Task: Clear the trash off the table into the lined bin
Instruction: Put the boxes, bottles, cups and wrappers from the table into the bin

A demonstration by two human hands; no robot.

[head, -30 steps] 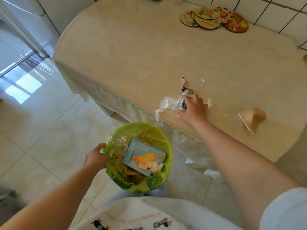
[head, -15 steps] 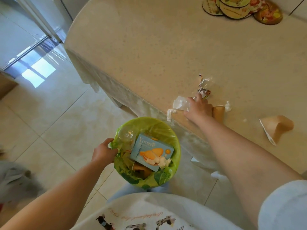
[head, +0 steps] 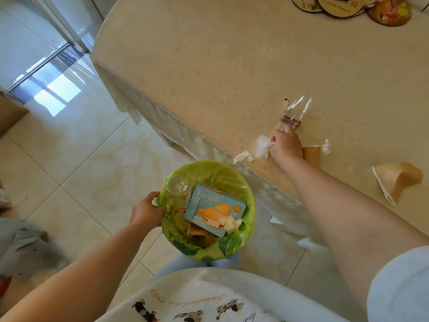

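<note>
Here the table [head: 232,66] fills the upper right of the view, covered in a beige speckled cloth that hangs over its near edge. Beyond the table's left corner the floor is pale glossy tile, with a bright patch of light by a sliding door track [head: 41,73]. At the table's far right edge lies a fan of round picture coasters [head: 348,5].

On the table near its front edge, the right hand [head: 286,145] is closed around a clear plastic wrapper [head: 297,110], which stands up from the fingers, and a crumpled white tissue [head: 263,147] pressed against the palm side. A smaller scrap of tissue [head: 242,156] lies at the very edge of the table, left of that hand. A brown paper cup [head: 312,154] lies on its side just right of the hand, with another white scrap [head: 326,146] beside it. Further right on the table rests a crushed brown paper cup [head: 397,180].

Below the table's front edge, over the floor, the left hand [head: 147,211] grips the rim of the bin [head: 248,189], which has a green leaf-print liner. Inside it sit a clear plastic bottle [head: 177,189], a pale blue Yuogee box [head: 213,210], white tissue wads [head: 229,223] and something brown underneath.
</note>
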